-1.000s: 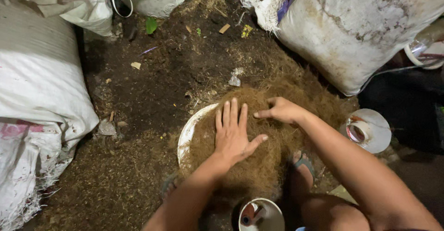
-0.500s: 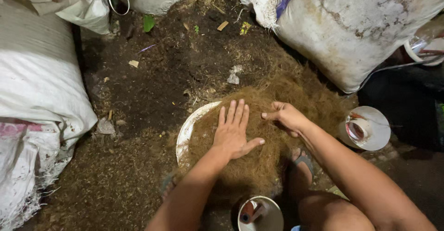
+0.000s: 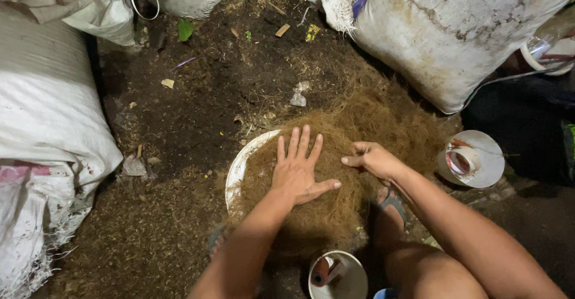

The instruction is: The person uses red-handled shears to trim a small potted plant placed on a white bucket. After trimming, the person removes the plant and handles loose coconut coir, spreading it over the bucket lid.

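Left hand (image 3: 297,170) flat, fingers spread, pressing brown fibre (image 3: 335,155) into white bowl (image 3: 239,168) | right hand (image 3: 371,158) beside it, curled, pinching fibre | sacks (image 3: 48,113) around bowl

Rough brown fibre (image 3: 335,173); smooth white plastic bowl (image 3: 239,167); woven sacks (image 3: 48,107).

The left hand (image 3: 297,170) lies flat, fingers spread, on a mound of brown coconut fibre (image 3: 335,155) heaped over a white basin (image 3: 238,170). The right hand (image 3: 372,159) pinches fibre just beside it. White sacks (image 3: 48,113) ring the dark soil (image 3: 203,95); a white roll (image 3: 473,160), perhaps tape, lies near.
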